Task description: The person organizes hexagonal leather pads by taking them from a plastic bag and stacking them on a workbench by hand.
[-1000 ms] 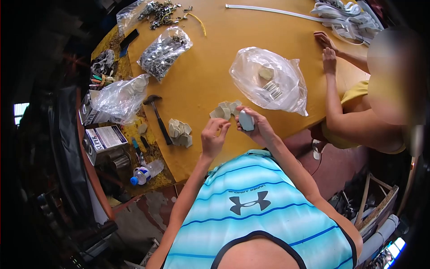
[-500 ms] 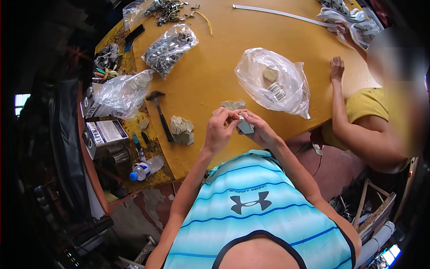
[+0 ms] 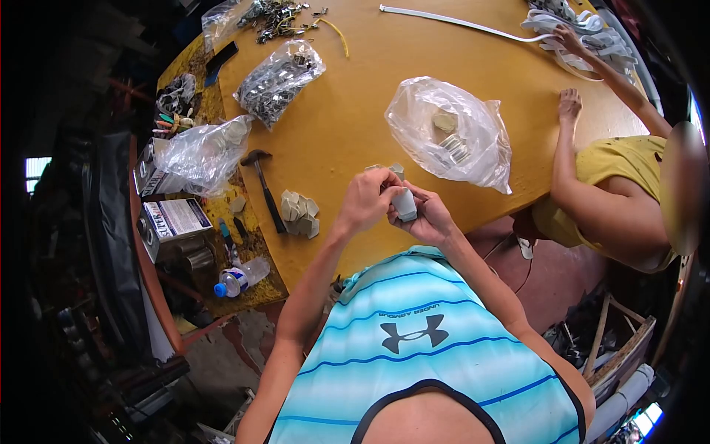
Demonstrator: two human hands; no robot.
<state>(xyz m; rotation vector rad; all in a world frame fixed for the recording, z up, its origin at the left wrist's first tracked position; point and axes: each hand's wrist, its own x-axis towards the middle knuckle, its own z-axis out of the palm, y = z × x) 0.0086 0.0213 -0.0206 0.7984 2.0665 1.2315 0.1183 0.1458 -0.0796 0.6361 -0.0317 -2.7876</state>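
My right hand (image 3: 434, 216) holds a small stack of pale, angular flat pieces (image 3: 404, 204) in front of my chest, above the table's near edge. Against the upper end of that stack, the fingers of my left hand (image 3: 366, 198) are pinched together; what lies between their tips is hidden. Just beyond my hands, partly covered by them, is a small heap of similar beige pieces (image 3: 397, 169). Another pile of beige angular pieces (image 3: 299, 213) lies left of my left forearm, beside a black-handled hammer (image 3: 265, 189).
A clear plastic bag (image 3: 451, 133) with stacked pieces lies ahead. A bag of metal parts (image 3: 279, 83) is further left. Tins (image 3: 174, 222) and a plastic bottle (image 3: 242, 277) line the left edge. At right, a co-worker's hand (image 3: 568, 38) touches white strapping (image 3: 592, 46).
My left hand has shifted slightly at the stack's upper end, and the stack is turned more upright. The co-worker has leaned right, with one arm reaching to the strapping.
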